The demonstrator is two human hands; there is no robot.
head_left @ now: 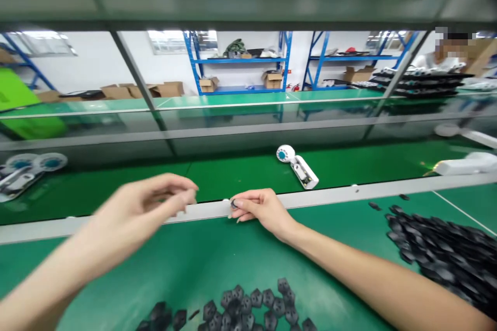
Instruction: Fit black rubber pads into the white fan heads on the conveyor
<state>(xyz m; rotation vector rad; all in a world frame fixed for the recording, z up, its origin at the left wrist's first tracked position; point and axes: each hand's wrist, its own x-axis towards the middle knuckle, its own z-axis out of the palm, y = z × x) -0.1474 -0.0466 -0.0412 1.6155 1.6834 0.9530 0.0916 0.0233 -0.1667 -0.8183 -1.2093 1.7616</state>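
At the lower centre of the frame, flat dark pentagonal pieces [235, 306] lie loose in a cluster on the green desk [194, 253]. At the right edge, a larger pile of dark parts [442, 248] covers the desk, with two stray parts [375, 206] just beyond its far end. Progress, as judged from this view: one small piece is picked up; the cluster and the pile are unused, so most of the stock appears to be left. No piece can be confirmed as fitted to any unit. The left hand [143, 207], left of centre, is motion-blurred; its fingers are half curled, a gap shows behind the thumb, and no object is visible in them. The right hand [267, 209], at centre, has its fingers closed in a pinch on a small dark piece [233, 204]. This piece sits between thumb and forefinger at the tips, on the side facing the left hand, and is well apart from that hand's fingers. It is held above the pale rail [310, 198] at the desk's far edge. Beyond the rail, a white device [304, 171] with a round, teal-centred head lies right of centre on a dark green surface, apart from both hands. Further white devices [19, 178] lie at the left edge. Blue shelving [240, 61] stands in the background; a person [440, 59] is at the upper right behind stacked black trays [419, 85].
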